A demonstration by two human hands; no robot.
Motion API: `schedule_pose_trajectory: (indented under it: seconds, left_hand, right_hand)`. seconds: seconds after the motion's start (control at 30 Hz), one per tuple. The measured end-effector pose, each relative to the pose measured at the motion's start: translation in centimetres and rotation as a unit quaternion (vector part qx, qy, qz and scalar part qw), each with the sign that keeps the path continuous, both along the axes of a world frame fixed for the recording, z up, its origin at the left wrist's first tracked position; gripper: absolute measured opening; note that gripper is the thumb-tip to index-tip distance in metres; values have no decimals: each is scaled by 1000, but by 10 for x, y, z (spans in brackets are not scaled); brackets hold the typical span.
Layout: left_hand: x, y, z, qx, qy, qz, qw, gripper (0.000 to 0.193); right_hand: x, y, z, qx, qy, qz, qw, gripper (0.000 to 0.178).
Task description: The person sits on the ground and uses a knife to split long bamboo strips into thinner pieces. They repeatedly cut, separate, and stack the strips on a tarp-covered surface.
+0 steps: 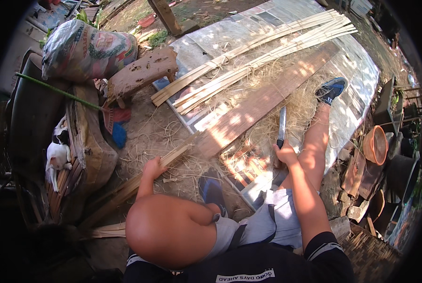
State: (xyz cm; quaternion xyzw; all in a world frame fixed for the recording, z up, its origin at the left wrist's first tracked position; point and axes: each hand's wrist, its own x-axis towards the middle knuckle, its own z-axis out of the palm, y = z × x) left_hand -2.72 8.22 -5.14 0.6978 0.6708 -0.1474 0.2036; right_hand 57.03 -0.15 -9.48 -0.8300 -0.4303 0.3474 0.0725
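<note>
My right hand [286,153] is closed around the dark handle of a knife [282,121]. Its narrow blade points away from me, over a heap of fine pale shavings [301,106]. On the other side, my left hand [153,168] grips a pale split bamboo strip [179,150]. The strip slants from low on the left up to the near end of a long brown wooden board [248,114]; whether it touches the board I cannot tell. Beyond the board lie two bundles of long split bamboo strips [263,60], side by side.
A patterned sheet [357,89] covers the ground under the board. Left stand a rough wooden stool [147,70], a stuffed sack [86,49] and a green-handled broom [62,92]. A black-and-white cat [58,153] lies nearby. An orange basket [375,145] and wood scraps sit right.
</note>
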Motion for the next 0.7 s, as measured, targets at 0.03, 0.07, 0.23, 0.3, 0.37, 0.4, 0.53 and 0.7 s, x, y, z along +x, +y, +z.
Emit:
schedule_pose_trajectory:
  seconds: [0.03,0.07,0.23,0.3,0.37,0.4,0.53,0.7]
  left_hand:
    - [-7,1,0,4,-13,-1,1000,56]
    - [-16,0,2,9,-25,-2,1000,55]
    - [-20,35,66,-24,-144,44,988,54]
    - [-15,48,101,-34,-183,40,982,52]
    - [1,60,135,-40,-220,36,974,50]
    - [10,64,147,-36,-260,36,964,48]
    - [81,92,200,29,-288,-31,957,47]
    - [225,125,263,-2,-357,-62,932,55]
  right_hand:
    - [-3,2,0,-3,-1,0,1000,66]
    - [-5,4,1,-6,-1,1,1000,66]
    - [4,3,-7,-1,-8,-1,1000,65]
    - [5,3,-4,0,-6,3,1000,67]
    - [6,0,4,21,-59,53,997,65]
    - [6,-2,7,34,-85,79,993,65]
    - [-15,0,36,108,-202,88,970,56]
    - [-120,-2,140,86,165,226,956,85]
